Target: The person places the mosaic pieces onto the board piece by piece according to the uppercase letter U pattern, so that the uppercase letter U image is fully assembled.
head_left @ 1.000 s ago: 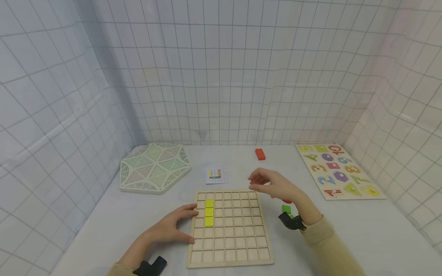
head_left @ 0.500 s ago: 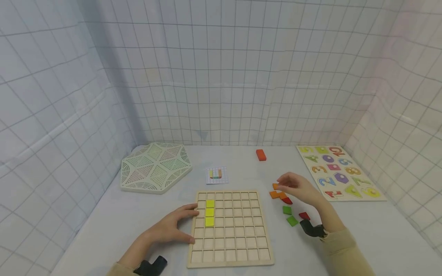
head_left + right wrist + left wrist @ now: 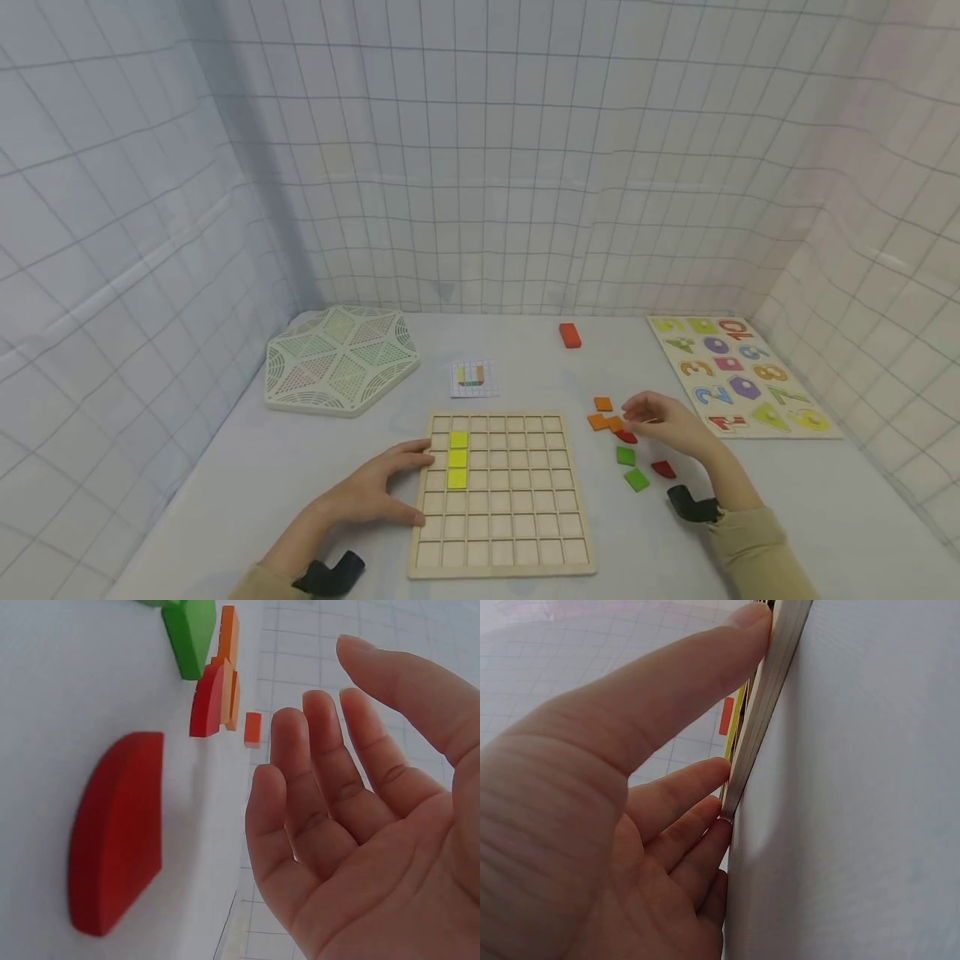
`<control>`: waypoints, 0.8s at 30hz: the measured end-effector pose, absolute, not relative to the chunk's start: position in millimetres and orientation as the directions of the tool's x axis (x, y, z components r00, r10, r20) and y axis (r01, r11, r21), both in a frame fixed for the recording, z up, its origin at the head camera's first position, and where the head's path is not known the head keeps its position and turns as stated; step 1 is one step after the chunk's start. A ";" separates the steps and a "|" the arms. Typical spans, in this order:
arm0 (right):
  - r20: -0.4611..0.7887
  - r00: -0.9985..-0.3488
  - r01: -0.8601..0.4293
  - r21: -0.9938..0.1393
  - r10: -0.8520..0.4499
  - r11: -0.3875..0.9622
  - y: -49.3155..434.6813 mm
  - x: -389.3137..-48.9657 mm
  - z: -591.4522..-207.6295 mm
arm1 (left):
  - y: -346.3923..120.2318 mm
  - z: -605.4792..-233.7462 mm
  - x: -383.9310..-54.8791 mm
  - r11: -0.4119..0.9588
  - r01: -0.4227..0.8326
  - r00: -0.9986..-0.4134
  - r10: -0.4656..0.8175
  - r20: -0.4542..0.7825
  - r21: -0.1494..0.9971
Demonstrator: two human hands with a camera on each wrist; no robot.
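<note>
A square wooden grid board [image 3: 510, 504] lies in front of me, with three yellow square tiles [image 3: 458, 458] in a column near its upper left. Along its left edge rests my left hand [image 3: 375, 487], thumb and fingertips touching the rim; the left wrist view shows the thumb [image 3: 667, 682] on the edge. My right hand [image 3: 671, 425] hovers right of the board, fingers loosely bent and holding nothing. Beside it are orange square tiles [image 3: 603, 404], a red quarter-round tile [image 3: 627, 436] partly covered by the fingers, two green squares [image 3: 636, 479] and another red quarter-round [image 3: 120, 840].
Behind the board lies a small pattern card [image 3: 474, 379]. A red block [image 3: 570, 335] sits at the back. The number puzzle board [image 3: 742, 375] is at the right, a perforated hexagonal board [image 3: 341, 362] at the left. Grid-patterned curtains [image 3: 525, 167] enclose the table.
My right hand has moved from above the board's upper right corner to the right, over the loose tiles, uncovering the orange, green and red ones. The left hand stays on the board's edge.
</note>
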State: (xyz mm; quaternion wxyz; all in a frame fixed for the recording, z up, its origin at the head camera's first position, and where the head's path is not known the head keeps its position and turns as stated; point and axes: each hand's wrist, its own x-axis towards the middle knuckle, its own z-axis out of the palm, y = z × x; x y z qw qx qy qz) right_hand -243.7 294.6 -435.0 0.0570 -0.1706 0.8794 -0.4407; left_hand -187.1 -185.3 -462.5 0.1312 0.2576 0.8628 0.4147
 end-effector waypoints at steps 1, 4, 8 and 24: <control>0.036 -0.937 -0.238 -0.795 -0.348 0.558 295.0 -244.2 -436.7 | -185.3 -461.9 -186.7 0.520 0.338 -0.831 0.556 -0.011 0.784; 0.001 -0.940 -0.205 -0.801 -0.341 0.563 295.4 -245.7 -440.8 | -185.2 -460.4 -185.8 0.515 0.345 -0.827 0.562 -0.005 0.785; -0.006 -0.938 -0.201 -0.805 -0.347 0.558 295.7 -246.3 -443.1 | -184.6 -459.8 -185.5 0.507 0.348 -0.824 0.567 -0.001 0.789; -0.018 -0.949 -0.191 -0.763 -0.316 0.617 293.5 -243.8 -443.6 | -184.1 -461.1 -186.3 0.517 0.346 -0.832 0.555 0.001 0.783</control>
